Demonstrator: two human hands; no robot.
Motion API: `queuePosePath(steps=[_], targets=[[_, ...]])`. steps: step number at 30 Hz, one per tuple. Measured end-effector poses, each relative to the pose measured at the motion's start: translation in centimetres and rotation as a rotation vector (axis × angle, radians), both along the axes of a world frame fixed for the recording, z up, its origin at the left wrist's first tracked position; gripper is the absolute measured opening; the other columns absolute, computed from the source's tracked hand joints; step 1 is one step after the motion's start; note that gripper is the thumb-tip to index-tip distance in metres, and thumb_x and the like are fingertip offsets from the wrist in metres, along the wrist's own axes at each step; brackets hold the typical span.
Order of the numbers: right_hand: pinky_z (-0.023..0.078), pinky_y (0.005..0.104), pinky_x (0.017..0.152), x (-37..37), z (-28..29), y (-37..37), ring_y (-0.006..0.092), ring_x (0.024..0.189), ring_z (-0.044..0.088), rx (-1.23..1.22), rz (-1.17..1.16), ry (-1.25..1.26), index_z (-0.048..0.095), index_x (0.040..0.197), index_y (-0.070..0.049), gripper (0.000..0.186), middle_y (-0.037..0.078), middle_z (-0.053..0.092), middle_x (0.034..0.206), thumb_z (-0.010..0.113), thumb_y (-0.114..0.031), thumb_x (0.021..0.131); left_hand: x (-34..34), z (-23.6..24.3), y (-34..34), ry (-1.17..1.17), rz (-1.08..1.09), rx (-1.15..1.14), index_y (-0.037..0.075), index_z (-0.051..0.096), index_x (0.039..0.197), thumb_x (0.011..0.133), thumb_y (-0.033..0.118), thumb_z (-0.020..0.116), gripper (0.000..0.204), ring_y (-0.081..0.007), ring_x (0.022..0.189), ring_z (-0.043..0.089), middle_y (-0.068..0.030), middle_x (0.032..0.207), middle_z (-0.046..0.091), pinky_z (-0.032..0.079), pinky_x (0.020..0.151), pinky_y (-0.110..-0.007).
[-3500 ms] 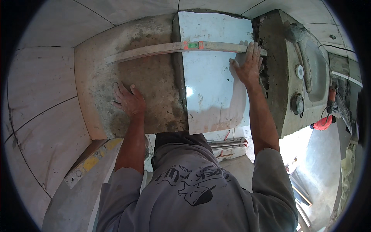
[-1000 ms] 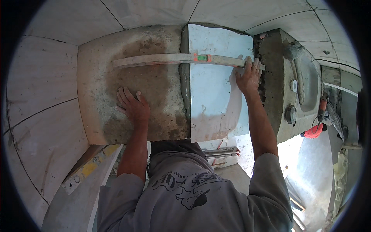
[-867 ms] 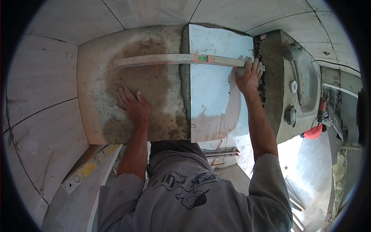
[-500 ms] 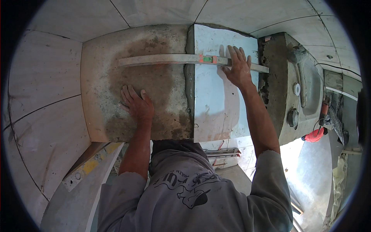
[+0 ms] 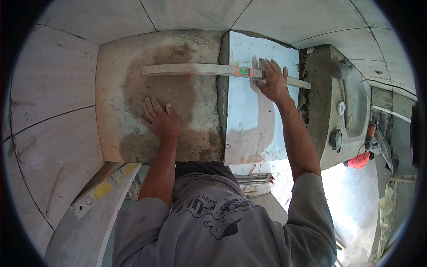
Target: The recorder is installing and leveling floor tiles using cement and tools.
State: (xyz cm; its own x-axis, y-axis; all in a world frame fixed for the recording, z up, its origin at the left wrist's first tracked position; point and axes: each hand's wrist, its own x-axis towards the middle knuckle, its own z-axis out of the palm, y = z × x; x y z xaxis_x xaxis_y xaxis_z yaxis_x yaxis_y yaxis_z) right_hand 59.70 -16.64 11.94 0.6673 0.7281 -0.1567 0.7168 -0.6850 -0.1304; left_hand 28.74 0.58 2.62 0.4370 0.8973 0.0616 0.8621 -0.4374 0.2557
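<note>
A long spirit level (image 5: 191,69) with a green vial and orange trim lies across the concrete slab (image 5: 111,129) and a pale blue-white tile (image 5: 249,107). On the tile, my right hand (image 5: 274,83) rests over the level, right of its vial, fingers stretched out rather than wrapped around it. Part of the level is hidden beneath that hand. My left hand (image 5: 163,121) lies palm down on the stained concrete, fingers spread, holding nothing, nearer to me than the level. A rough grey mortar edge (image 5: 222,98) runs along the tile's left side.
At the right, a concrete counter (image 5: 318,107) surrounds a basin (image 5: 358,111); a white ring (image 5: 341,107) and a hammer-like tool (image 5: 346,84) lie there. Beyond hangs a red-and-black power tool (image 5: 360,160). A yellow-marked board (image 5: 104,191) leans at lower left. Tiled walls enclose the back and left.
The whole view has shifted slightly. My right hand has moved a little left along the level, toward the vial. The level and my left hand stay in place on the surface.
</note>
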Motion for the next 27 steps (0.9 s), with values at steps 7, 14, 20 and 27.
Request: queuePosePath(steps=[7,14,20,27], targets=[[0.021,0.057,0.113,-2.8,0.7,-2.0,0.0363,0.139,0.032,0.194,-0.002,-0.116,0.039,0.143,-0.01,0.074,0.017,0.043,0.143,0.074,-0.022,0.08,0.0,0.2,0.0,0.025,0.004,-0.015,0.004,0.03,0.145,0.099,0.038,0.042,0.058,-0.0342,0.145,0.021,-0.0159,0.154,0.025,0.016,0.108,-0.069],[0.021,0.0574,0.113,-2.4,0.1,-2.0,0.0372,0.139,0.031,0.189,-0.03,-0.135,0.036,0.144,-0.01,0.073,0.018,0.039,0.144,0.073,-0.022,0.082,0.1,-0.3,-0.1,0.018,-0.009,0.012,0.004,0.031,0.143,0.098,0.038,0.043,0.058,-0.0346,0.144,0.022,-0.0164,0.153,0.027,0.016,0.107,-0.07],[0.019,0.0596,0.114,-3.1,0.4,-0.1,0.037,0.141,0.028,0.183,-0.036,-0.096,0.037,0.143,-0.011,0.071,0.018,0.038,0.145,0.072,-0.024,0.082,-0.1,-0.4,-0.2,-0.009,-0.008,0.016,0.004,0.032,0.144,0.099,0.038,0.042,0.057,-0.0336,0.144,0.021,-0.016,0.153,0.027,0.014,0.108,-0.069],[0.021,0.06,0.113,-4.9,-0.2,3.6,0.0359,0.14,0.031,0.282,0.057,-0.076,0.041,0.142,-0.012,0.07,0.016,0.041,0.144,0.073,-0.027,0.082,-0.2,-0.9,0.1,0.009,-0.02,0.047,0.003,0.032,0.143,0.097,0.037,0.046,0.058,-0.034,0.145,0.021,-0.0162,0.153,0.027,0.016,0.108,-0.07]])
